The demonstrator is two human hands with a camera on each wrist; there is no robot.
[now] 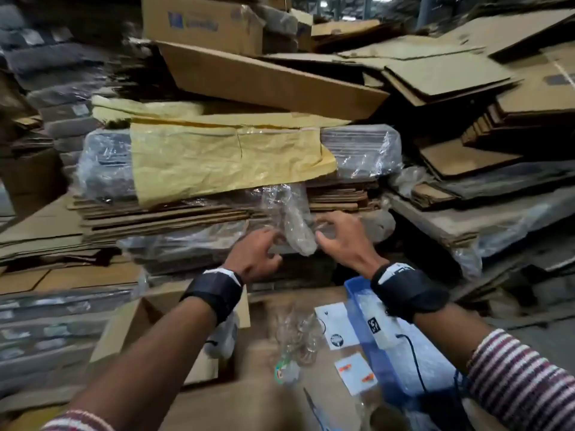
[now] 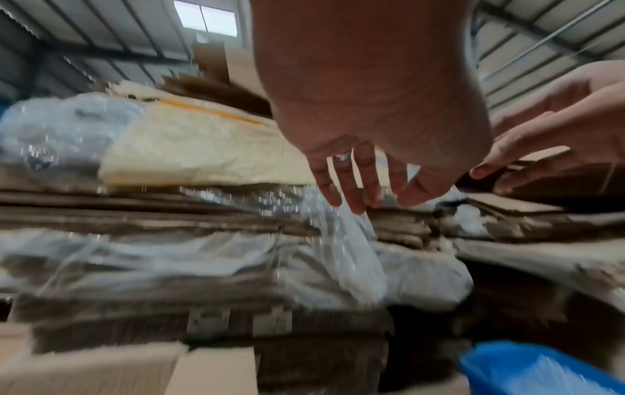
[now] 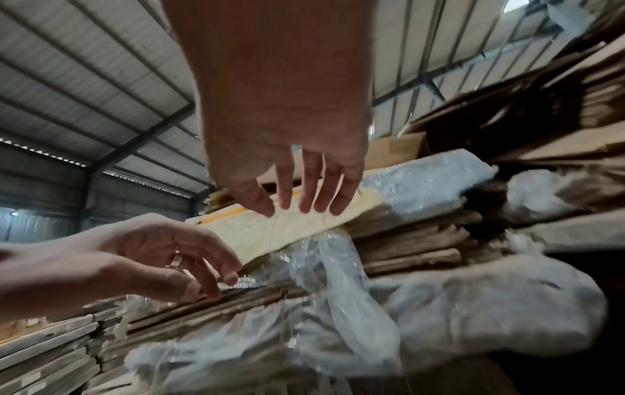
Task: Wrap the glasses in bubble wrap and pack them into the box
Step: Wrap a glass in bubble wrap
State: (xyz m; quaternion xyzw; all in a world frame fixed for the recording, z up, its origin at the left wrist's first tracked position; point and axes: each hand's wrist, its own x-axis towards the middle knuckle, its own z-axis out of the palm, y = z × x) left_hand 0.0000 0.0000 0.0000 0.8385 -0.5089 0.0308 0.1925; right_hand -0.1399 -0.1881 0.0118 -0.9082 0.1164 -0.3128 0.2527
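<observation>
Hanging crinkled clear plastic wrap (image 1: 295, 225)

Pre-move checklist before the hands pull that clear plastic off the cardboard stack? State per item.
1. Left hand free of other items: ok, fingers spread, holding nothing.
2. Right hand free: ok, fingers spread, holding nothing.
3. Clear plastic within reach: ok, it hangs between both hands.
4. Firm grip on the plastic: not ok; left fingertips are at it, nothing is curled round it.
5. Plastic is bubble wrap: cannot tell, too blurred.
6. Plastic free to pull out: cannot tell; its top runs under the yellow sheet on the cardboard stack.
</observation>
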